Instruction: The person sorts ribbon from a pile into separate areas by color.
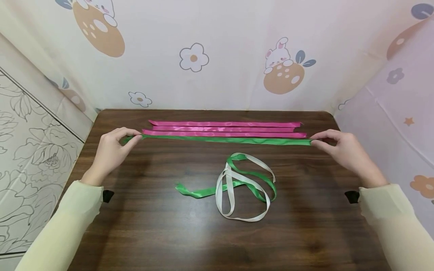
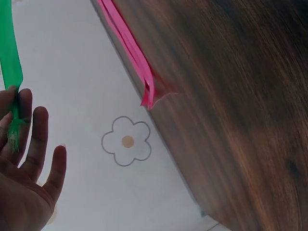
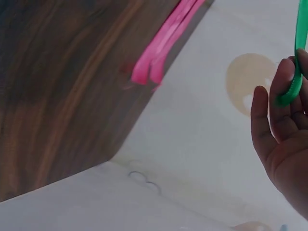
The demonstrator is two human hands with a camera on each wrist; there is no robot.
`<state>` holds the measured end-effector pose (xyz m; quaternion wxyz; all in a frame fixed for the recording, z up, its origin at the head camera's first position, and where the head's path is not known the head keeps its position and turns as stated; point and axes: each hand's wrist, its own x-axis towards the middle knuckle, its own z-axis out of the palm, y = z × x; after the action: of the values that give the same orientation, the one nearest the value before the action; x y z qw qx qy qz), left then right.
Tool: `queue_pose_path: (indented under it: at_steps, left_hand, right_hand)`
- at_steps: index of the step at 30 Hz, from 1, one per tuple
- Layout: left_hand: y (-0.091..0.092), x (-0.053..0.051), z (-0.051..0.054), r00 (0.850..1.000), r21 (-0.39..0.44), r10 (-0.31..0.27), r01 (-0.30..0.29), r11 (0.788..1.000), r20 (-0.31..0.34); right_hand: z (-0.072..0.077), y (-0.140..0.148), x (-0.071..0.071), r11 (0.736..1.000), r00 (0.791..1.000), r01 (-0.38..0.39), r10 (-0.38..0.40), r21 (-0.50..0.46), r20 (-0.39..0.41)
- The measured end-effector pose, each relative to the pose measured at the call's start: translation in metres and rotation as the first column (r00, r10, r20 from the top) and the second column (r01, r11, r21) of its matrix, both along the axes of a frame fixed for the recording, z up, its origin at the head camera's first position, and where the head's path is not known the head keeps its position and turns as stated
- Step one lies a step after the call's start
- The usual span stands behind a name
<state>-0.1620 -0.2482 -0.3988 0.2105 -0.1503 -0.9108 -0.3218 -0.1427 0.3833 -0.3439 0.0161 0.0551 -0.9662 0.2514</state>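
Step in hand, as we judge it: aligning a long, flat, green satin-like ribbon (image 1: 234, 140) alongside three parallel, shiny magenta ribbon strips (image 1: 223, 128). The strips lie on the dark brown wood-grain desk (image 1: 152, 233), near its far edge.

Next move, by our estimate: keep even tension, lower both ends together, and release without twisting the ribbon or dragging the strips.

Hand state: both grips are narrow. Our left hand (image 1: 115, 146) pinches the green ribbon near one end, with a frayed tail extending past the fingers in the left wrist view. Our right hand (image 1: 344, 148) pinches the opposite end; there, the tip curls by the fingers.

Ribbon position: it spans nearly straight from hand to hand, just on our side of the strips in the head view. The wrist views suggest that it is raised off the desk.

Nearer to us lie a loose, narrow, cream-white ribbon (image 1: 251, 219) and a second, twisted green ribbon (image 1: 203, 193), intertwined.
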Motion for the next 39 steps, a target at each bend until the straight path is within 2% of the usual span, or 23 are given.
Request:
queue_pose_path:
  at_steps: [10,15,22,30,39]
  left_hand:
    - [0.004,-0.016,-0.014,0.996,0.059,0.008,-0.013,0.998,0.09]
    - [0.007,-0.027,-0.025,0.989,0.046,0.022,-0.029,0.999,0.146]
    - [0.011,-0.035,-0.036,0.978,0.034,0.052,-0.06,0.998,0.203]
    - [0.015,-0.043,-0.048,0.964,0.044,0.042,-0.056,0.997,0.262]
    - [0.015,-0.049,-0.065,0.947,-0.021,0.057,-0.053,0.998,0.317]
  right_hand:
    - [-0.019,0.02,-0.015,0.996,0.996,0.084,-0.084,0.0,0.034]
    - [-0.034,0.027,-0.026,0.995,0.994,0.099,-0.099,-0.006,0.04]
    - [-0.05,0.029,-0.038,0.99,0.988,0.139,-0.139,0.003,0.066]
    - [-0.065,0.026,-0.046,0.992,0.983,0.123,-0.127,0.033,0.132]
    - [-0.087,0.025,-0.052,0.994,0.974,0.104,-0.109,0.035,0.198]
